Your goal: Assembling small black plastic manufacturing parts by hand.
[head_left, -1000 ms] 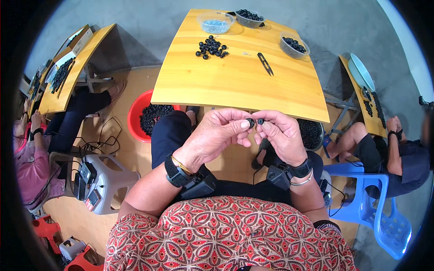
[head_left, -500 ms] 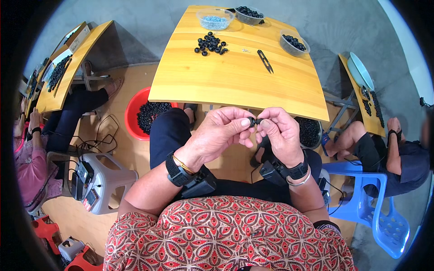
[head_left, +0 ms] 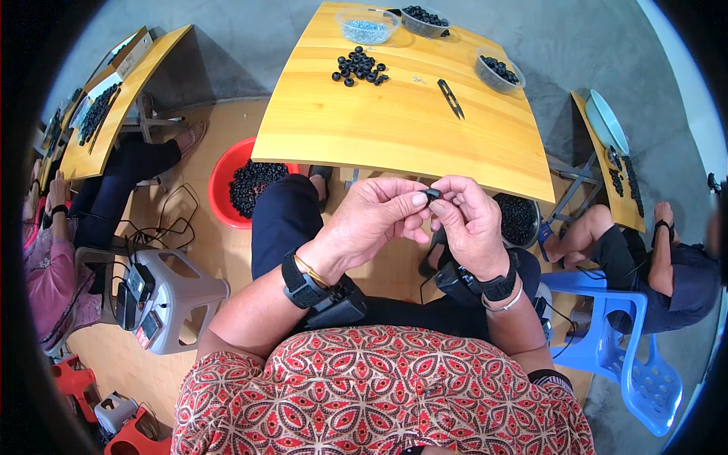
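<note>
Just off the table's near edge, my left hand (head_left: 381,216) and my right hand (head_left: 472,224) meet fingertip to fingertip. Between them is a small black round piece (head_left: 432,195), pinched by thumb and fingers from both sides. Fingers cover much of it, so I cannot tell whether it is one part or two pressed together. A loose pile of similar black round pieces (head_left: 360,65), some with a hole, lies on the yellow wooden table (head_left: 394,125). Right of the pile are black thread snips (head_left: 450,99) and a few tiny pale bits (head_left: 418,79).
Along the table's far side stand a clear bowl of pale blue bits (head_left: 367,29) and two bowls of black pieces (head_left: 425,21) (head_left: 500,71). A red basin (head_left: 220,186) sits on the floor at left, a metal basin (head_left: 538,220) at right. Other people sit at both sides.
Both hands keep their pinch; the black piece between the fingertips has turned and shows less. The whole view has shifted slightly.
</note>
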`<state>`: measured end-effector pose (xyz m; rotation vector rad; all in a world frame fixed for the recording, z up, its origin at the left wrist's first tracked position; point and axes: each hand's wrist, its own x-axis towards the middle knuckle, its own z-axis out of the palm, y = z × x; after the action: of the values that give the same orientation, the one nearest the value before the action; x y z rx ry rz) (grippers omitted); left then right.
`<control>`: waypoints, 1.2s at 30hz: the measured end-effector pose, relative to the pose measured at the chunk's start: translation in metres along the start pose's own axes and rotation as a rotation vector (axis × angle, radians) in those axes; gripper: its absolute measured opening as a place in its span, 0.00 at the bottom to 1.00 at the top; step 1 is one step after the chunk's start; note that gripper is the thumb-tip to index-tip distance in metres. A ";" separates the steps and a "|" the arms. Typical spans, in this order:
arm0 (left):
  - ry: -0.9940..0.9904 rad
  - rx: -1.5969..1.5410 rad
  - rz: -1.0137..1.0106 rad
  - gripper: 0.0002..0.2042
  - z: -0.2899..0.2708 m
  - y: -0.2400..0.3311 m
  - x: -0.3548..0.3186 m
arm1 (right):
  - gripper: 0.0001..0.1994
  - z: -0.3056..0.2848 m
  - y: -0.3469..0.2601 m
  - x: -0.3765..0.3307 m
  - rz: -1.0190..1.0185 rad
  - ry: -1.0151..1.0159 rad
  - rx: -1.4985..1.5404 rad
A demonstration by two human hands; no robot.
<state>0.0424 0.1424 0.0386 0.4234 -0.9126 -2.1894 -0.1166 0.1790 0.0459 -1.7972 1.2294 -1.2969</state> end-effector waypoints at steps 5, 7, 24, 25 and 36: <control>0.007 -0.054 -0.019 0.10 -0.006 -0.002 0.000 | 0.06 0.000 -0.005 0.002 -0.028 -0.021 -0.074; -0.026 -0.058 0.008 0.09 -0.010 -0.006 0.002 | 0.05 0.000 -0.004 0.002 -0.045 -0.007 -0.094; 0.006 -0.017 0.046 0.10 -0.014 -0.005 0.002 | 0.04 -0.004 -0.005 0.001 0.177 -0.055 0.235; -0.005 -0.035 0.051 0.10 -0.014 -0.006 0.002 | 0.04 -0.003 -0.005 0.001 0.157 -0.040 0.164; 0.041 0.011 0.059 0.09 -0.015 -0.004 0.001 | 0.04 0.000 -0.006 0.003 0.105 -0.041 -0.011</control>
<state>0.0481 0.1366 0.0248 0.4404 -0.9044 -2.1158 -0.1141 0.1781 0.0520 -1.7340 1.2927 -1.1906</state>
